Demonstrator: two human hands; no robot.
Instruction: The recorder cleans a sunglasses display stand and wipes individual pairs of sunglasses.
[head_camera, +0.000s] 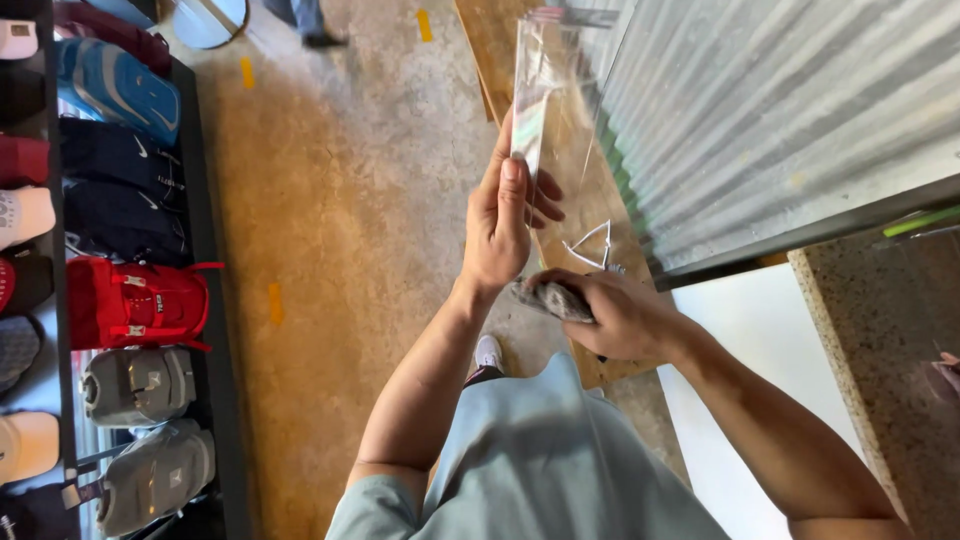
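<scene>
Concrete floor (340, 200), worn and stained yellow-brown, ran up the middle of the view, dotted with short yellow tape marks. Far left, a dark display shelf (205, 330) carried a row of backpacks lying side by side with their fronts up where a shopper could see them: a blue one (115, 85) near the top, dark navy ones under it, a bright red backpack (135, 303) in the middle, two grey ones (140, 385) lower down. Caps sat at the very edge.

Moving in, the left hand (497, 225) was up at chest height, thumb and fingers (513, 190) pinched shut on the lower end of a long, narrow, clear plastic sleeve (545, 90). It stood upright away from the body, likely so its length hung straight and its mouth stayed reachable. Glare made its edges hard to trace.

Just below and to the right, the right hand (620, 315) was curled closed around a small, soft grey rolled item (550, 298), held low and close to the base of the sleeve, almost touching the left wrist. What it was exactly, I couldn't tell.

Behind both hands a bare wooden board (590, 215) leaned along the wall, with a thin white wire hanger (592, 245) lying on it. Further right came a grey corrugated metal sheet (780, 110), then a speckled stone counter (880, 340) at the edge.
</scene>
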